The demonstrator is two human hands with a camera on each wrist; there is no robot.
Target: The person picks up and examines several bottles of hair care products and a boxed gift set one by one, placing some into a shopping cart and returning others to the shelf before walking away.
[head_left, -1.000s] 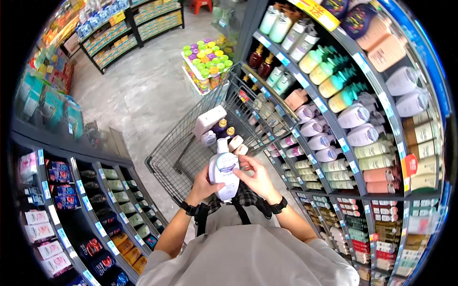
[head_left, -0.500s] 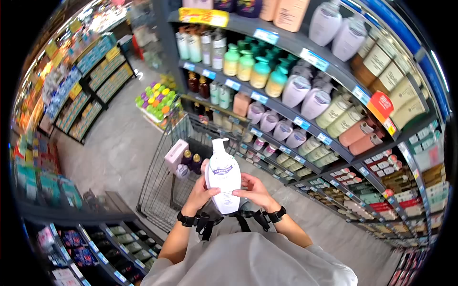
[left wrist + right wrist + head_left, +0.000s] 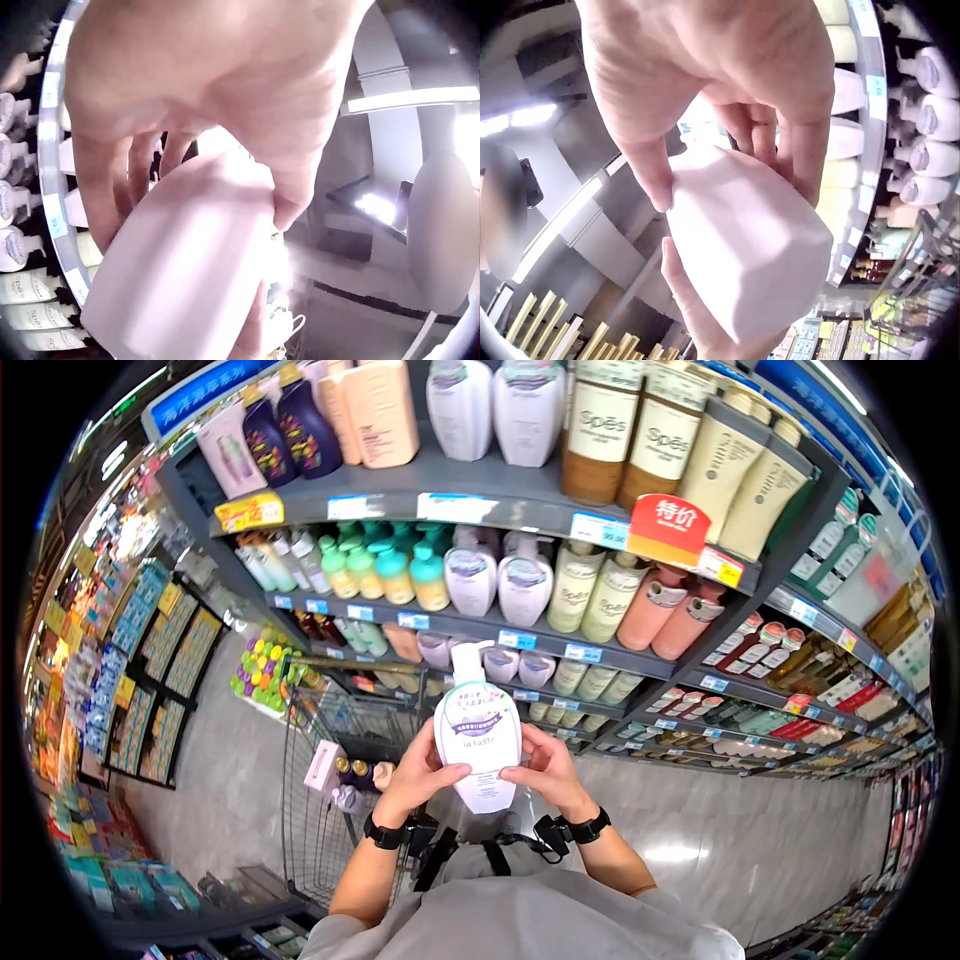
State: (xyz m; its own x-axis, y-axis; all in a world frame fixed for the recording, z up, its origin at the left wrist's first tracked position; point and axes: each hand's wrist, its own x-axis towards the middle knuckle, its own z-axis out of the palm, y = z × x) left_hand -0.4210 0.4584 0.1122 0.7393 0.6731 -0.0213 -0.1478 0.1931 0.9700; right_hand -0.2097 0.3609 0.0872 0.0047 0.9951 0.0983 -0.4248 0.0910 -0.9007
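Note:
A white pump bottle (image 3: 480, 745) with a purple label band stands upright in front of the body, its pump head (image 3: 467, 662) at the top. My left hand (image 3: 418, 770) grips its left side, thumb on the front near the lower label. From the other side my right hand (image 3: 545, 768) holds it the same way, thumb at the front edge. In the left wrist view the left fingers curl behind the pale bottle (image 3: 187, 262). The right wrist view shows the bottle's faceted base (image 3: 750, 247) between right thumb and fingers. Both hands' fingertips are partly hidden behind it.
A wire shopping cart (image 3: 300, 800) stands at the left, holding a pink box (image 3: 322, 765) and several bottles. Ahead is a shelf unit (image 3: 400, 485) with rows of pump bottles. Grey floor (image 3: 760, 810) runs off to the right. A display of colourful-lidded tubs (image 3: 268, 675) stands beyond the cart.
The view has swung right and up from the cart to face the shelves. The bottle, tilted and lower at first, is now upright, and the right hand has moved from its label to its side.

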